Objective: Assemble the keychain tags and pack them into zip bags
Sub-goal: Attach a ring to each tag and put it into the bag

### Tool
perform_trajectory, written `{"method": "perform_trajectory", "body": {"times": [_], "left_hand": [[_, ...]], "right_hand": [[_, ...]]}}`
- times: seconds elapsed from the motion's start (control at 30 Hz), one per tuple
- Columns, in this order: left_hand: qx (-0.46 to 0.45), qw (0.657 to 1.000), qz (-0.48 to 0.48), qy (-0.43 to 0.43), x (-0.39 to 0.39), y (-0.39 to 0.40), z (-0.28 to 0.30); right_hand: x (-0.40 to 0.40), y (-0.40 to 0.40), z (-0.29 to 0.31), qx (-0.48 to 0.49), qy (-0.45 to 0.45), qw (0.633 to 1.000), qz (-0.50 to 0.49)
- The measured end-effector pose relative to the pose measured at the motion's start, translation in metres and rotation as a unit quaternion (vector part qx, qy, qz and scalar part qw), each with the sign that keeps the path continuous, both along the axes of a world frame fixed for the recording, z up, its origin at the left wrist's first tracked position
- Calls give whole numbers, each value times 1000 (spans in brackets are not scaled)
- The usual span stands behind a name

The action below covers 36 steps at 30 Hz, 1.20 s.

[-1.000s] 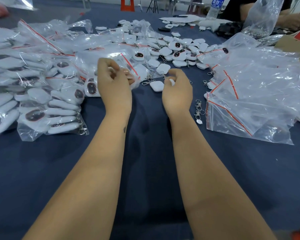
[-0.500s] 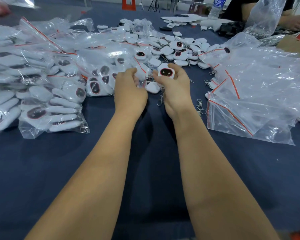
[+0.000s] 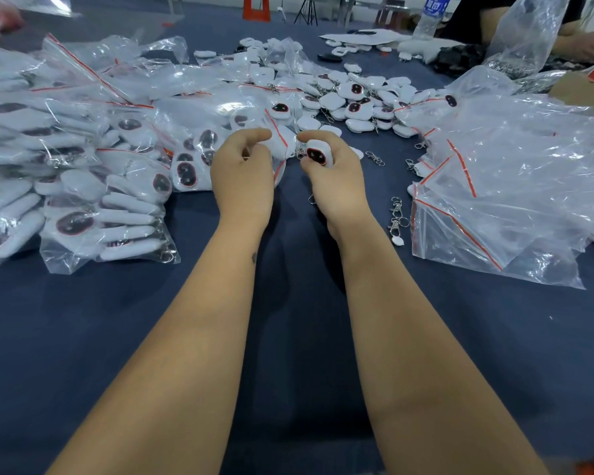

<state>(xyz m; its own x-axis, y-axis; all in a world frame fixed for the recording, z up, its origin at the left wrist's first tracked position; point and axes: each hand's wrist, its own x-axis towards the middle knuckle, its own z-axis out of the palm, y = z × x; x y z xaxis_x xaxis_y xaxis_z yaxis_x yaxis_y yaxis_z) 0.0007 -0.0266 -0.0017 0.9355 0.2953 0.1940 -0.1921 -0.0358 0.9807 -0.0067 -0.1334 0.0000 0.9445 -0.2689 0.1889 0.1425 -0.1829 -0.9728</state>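
My right hand [image 3: 336, 181] grips a white keychain tag [image 3: 319, 156] with a dark, red-rimmed face turned toward me; a bit of metal clip shows at its left edge. My left hand [image 3: 242, 173] is beside it, fingers curled on the edge of a clear zip bag [image 3: 282, 145] with a red seal strip. Loose white tags [image 3: 354, 108] lie in a heap just beyond both hands. Metal clips [image 3: 396, 217] lie on the blue cloth to the right of my right wrist.
Filled zip bags of tags [image 3: 83, 186] pile up on the left. Empty clear zip bags [image 3: 515, 186] spread across the right. Another person's arm [image 3: 576, 39], a large plastic bag and a water bottle [image 3: 431, 15] sit at the far right. Blue cloth table [image 3: 288, 337] lies under my forearms.
My right hand picked a tag off the table and turned its dark face toward me. My left hand moved right, close to the right hand, holding the bag.
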Motion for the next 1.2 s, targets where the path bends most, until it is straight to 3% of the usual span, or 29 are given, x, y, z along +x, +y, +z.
{"method": "perform_trajectory", "body": {"times": [0.1, 0.2, 0.37, 0.53, 0.8, 1.2], "left_hand": [[-6, 1000, -4, 9, 0, 0, 0], [2, 1000, -21, 23, -1, 0, 1], [24, 995, -88, 51, -4, -2, 1], [16, 991, -129, 28, -6, -1, 3], [78, 989, -123, 13, 3, 1, -4], [74, 989, -126, 24, 0, 1, 0]], "right_hand": [[1, 1, -1, -9, -5, 1000, -17], [1, 4, -2, 44, -15, 998, -32], [-1, 4, -2, 114, -26, 993, 29], [-1, 4, -2, 108, -2, 992, 60], [1, 5, -1, 149, 22, 985, 87], [0, 3, -2, 159, 12, 983, 93]]}}
